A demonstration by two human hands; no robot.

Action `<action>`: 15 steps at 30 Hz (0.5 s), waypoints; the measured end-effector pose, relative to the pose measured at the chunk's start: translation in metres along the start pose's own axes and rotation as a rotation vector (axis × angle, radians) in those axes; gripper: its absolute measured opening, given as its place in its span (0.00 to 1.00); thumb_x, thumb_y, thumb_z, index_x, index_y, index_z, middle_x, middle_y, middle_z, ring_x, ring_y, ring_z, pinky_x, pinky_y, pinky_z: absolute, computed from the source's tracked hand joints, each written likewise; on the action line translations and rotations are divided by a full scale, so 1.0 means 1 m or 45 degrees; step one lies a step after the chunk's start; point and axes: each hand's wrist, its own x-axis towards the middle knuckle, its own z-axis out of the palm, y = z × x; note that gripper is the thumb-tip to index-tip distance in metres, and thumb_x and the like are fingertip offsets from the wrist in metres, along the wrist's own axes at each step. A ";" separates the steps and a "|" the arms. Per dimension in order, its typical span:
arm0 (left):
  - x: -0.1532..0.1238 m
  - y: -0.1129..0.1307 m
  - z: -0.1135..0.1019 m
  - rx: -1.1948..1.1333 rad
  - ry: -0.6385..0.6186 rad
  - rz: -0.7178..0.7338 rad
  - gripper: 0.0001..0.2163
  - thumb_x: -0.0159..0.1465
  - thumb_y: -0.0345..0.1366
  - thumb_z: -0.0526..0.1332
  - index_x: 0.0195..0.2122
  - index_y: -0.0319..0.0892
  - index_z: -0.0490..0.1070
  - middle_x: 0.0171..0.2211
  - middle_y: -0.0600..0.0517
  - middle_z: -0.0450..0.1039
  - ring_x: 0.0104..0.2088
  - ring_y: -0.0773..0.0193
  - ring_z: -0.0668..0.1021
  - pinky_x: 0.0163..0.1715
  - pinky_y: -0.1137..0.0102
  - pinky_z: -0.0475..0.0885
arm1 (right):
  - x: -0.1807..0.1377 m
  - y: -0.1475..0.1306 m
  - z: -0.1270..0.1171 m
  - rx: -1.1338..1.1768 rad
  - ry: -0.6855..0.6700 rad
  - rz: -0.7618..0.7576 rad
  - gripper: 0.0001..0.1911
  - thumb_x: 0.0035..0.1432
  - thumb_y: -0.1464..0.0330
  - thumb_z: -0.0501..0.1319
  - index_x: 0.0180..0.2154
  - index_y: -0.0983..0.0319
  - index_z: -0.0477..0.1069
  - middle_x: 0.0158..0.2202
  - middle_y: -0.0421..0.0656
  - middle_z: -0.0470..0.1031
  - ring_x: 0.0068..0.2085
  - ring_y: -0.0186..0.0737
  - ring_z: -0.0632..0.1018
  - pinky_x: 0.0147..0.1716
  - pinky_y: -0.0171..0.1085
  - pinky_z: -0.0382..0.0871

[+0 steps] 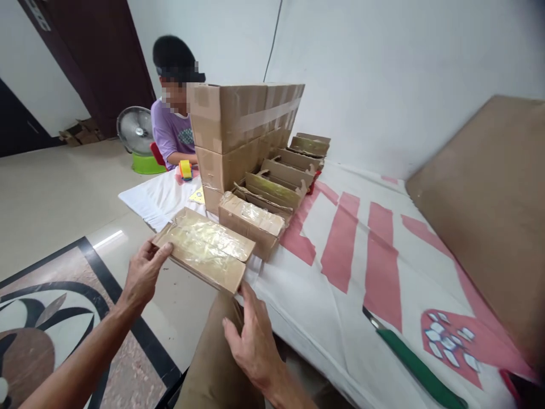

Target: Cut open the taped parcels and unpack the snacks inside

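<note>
A flat cardboard box (208, 247) with crinkled clear tape over its top hangs tilted above my lap, by the table's near edge. My left hand (142, 270) grips its left end, thumb on top and fingers underneath. At the opposite end, my right hand (258, 341) reaches to the near right corner; the index finger touches it, and the thumb is spread away from the cardboard. Just beyond stands a taped cardboard box (251, 218), at the front of a row of open-topped cardboard boxes (276, 190).
Stacked closed cartons (242, 113) rise behind the row. A green-handled knife (417, 363) lies on the white and pink tablecloth (298, 301). A large cardboard sheet (485, 187) leans at right. Across the table sits a person (172, 133) near a tape roll (185, 170) and a fan (137, 129).
</note>
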 end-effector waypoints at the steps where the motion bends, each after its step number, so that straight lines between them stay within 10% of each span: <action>1: -0.011 0.000 0.008 0.006 -0.074 -0.022 0.28 0.50 0.56 0.73 0.47 0.44 0.77 0.42 0.48 0.81 0.47 0.50 0.80 0.51 0.58 0.75 | -0.011 0.005 -0.010 -0.058 0.070 -0.004 0.41 0.57 0.73 0.60 0.71 0.61 0.53 0.64 0.54 0.72 0.58 0.57 0.77 0.55 0.55 0.74; 15: -0.104 -0.030 0.104 -0.004 -0.561 -0.037 0.27 0.53 0.54 0.73 0.51 0.47 0.79 0.48 0.45 0.81 0.50 0.47 0.81 0.51 0.60 0.74 | -0.103 0.083 -0.104 -0.456 0.604 0.074 0.28 0.68 0.59 0.58 0.66 0.59 0.64 0.54 0.54 0.80 0.50 0.56 0.82 0.44 0.50 0.79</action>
